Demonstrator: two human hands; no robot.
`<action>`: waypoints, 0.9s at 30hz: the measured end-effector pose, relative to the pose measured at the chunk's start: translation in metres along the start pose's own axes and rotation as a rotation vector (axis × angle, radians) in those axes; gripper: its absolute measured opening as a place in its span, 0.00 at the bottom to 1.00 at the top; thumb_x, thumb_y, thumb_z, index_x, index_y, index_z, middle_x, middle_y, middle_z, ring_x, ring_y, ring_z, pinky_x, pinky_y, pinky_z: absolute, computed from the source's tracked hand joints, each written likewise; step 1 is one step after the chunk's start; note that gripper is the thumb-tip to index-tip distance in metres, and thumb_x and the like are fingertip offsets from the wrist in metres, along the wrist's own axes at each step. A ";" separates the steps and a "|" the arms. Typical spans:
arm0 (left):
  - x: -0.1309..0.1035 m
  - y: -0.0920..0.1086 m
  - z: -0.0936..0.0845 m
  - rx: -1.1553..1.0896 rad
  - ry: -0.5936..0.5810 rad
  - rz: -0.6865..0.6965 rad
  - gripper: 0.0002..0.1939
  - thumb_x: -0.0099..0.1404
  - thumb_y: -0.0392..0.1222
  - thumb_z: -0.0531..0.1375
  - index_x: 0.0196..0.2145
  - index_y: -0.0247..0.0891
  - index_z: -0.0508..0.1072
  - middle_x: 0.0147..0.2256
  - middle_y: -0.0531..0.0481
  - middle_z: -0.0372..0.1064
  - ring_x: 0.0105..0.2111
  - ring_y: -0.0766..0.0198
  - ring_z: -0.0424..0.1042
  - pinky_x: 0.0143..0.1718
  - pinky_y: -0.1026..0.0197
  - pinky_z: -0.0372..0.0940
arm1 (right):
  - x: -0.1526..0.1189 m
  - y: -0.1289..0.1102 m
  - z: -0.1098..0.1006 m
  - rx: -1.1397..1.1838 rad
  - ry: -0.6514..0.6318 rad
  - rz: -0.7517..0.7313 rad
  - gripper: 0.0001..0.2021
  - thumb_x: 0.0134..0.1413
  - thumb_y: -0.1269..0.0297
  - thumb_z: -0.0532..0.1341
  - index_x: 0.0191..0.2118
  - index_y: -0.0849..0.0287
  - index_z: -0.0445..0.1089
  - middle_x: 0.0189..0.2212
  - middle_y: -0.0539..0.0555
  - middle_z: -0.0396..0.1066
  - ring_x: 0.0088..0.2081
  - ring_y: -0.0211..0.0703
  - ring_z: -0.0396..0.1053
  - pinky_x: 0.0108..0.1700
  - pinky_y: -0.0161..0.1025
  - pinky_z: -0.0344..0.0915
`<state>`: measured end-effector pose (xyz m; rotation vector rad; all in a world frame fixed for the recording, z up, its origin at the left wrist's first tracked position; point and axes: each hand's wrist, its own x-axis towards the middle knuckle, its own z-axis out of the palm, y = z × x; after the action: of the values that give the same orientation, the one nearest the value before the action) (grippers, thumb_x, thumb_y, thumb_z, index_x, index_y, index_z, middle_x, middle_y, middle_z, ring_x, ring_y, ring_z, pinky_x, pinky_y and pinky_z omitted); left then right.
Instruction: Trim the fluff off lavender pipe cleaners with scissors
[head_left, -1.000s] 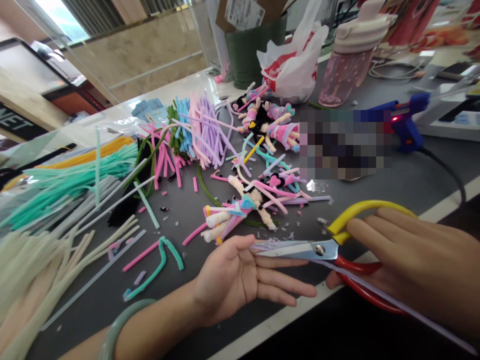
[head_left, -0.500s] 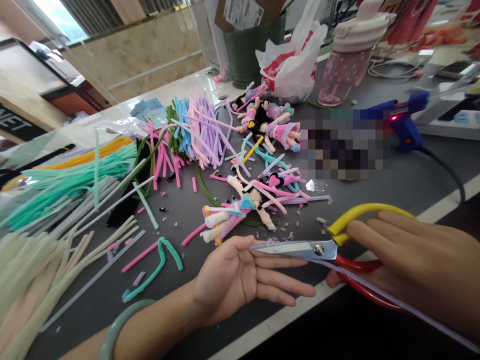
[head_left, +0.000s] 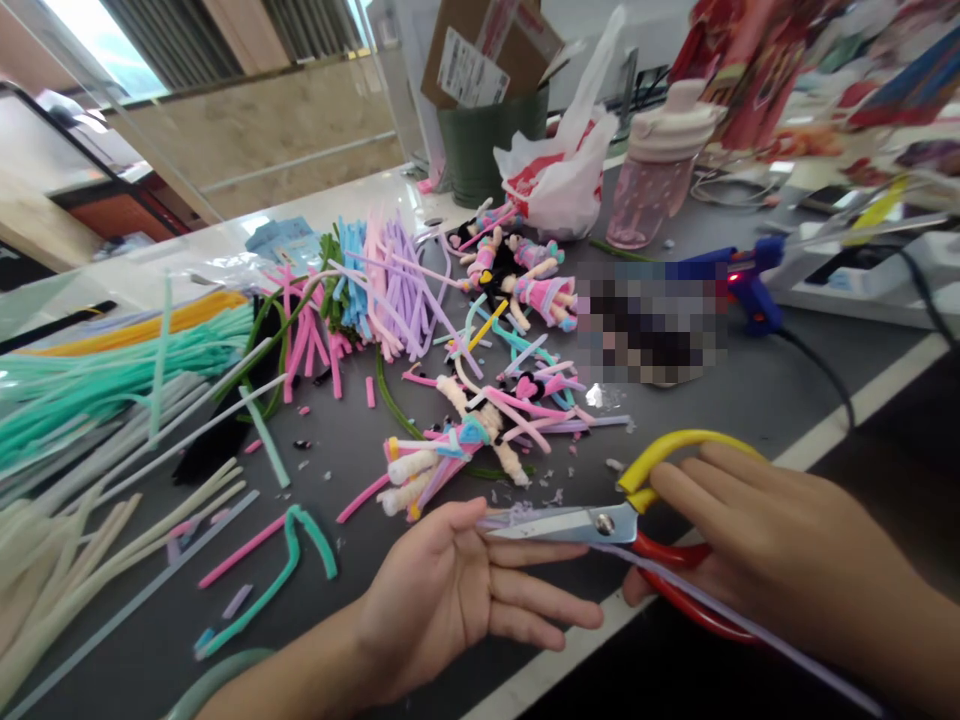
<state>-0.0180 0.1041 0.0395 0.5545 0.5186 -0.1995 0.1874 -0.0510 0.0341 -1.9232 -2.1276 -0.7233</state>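
My left hand is palm up, with thumb and index finger closed on the end of a thin lilac pipe cleaner; its other fingers are spread. From there the pipe cleaner runs under the blades and off toward the lower right. My right hand grips scissors with one yellow and one red handle. Their blades lie almost shut along the pipe cleaner, tips by my left thumb. Lilac fluff clings on the blades. Just beyond, a partly wrapped pipe-cleaner doll lies among loose pieces.
Bundles of lilac and teal pipe cleaners cover the left and back. Several finished dolls lie near a white plastic bag. A pink bottle stands behind a blue glue gun with a lit red light and trailing cord.
The view has shifted, so the table items sit further left and my hands slightly lower. Both hands keep their hold, and the scissors stay by my left thumb.
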 end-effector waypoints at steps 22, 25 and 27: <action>0.001 -0.004 -0.002 -0.008 0.030 0.100 0.19 0.64 0.48 0.59 0.42 0.32 0.83 0.49 0.37 0.78 0.39 0.53 0.82 0.36 0.62 0.70 | -0.013 0.008 -0.002 0.025 0.021 0.093 0.21 0.67 0.51 0.47 0.28 0.56 0.64 0.19 0.49 0.65 0.21 0.38 0.66 0.24 0.36 0.58; 0.000 -0.003 -0.002 0.038 0.080 0.125 0.19 0.61 0.50 0.61 0.41 0.34 0.84 0.47 0.37 0.80 0.39 0.51 0.82 0.38 0.60 0.70 | -0.021 0.014 -0.004 -0.008 0.021 0.137 0.18 0.65 0.52 0.50 0.28 0.56 0.65 0.19 0.50 0.67 0.22 0.40 0.68 0.24 0.37 0.60; -0.001 -0.002 -0.005 0.126 0.119 0.153 0.19 0.61 0.50 0.61 0.41 0.34 0.84 0.46 0.38 0.81 0.41 0.50 0.81 0.41 0.57 0.70 | -0.025 0.018 -0.004 -0.028 0.026 0.167 0.18 0.64 0.49 0.52 0.29 0.56 0.66 0.20 0.51 0.69 0.23 0.41 0.69 0.24 0.37 0.61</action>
<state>-0.0221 0.1053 0.0352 0.7295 0.5792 -0.0535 0.2081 -0.0745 0.0307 -2.0640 -1.9230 -0.7431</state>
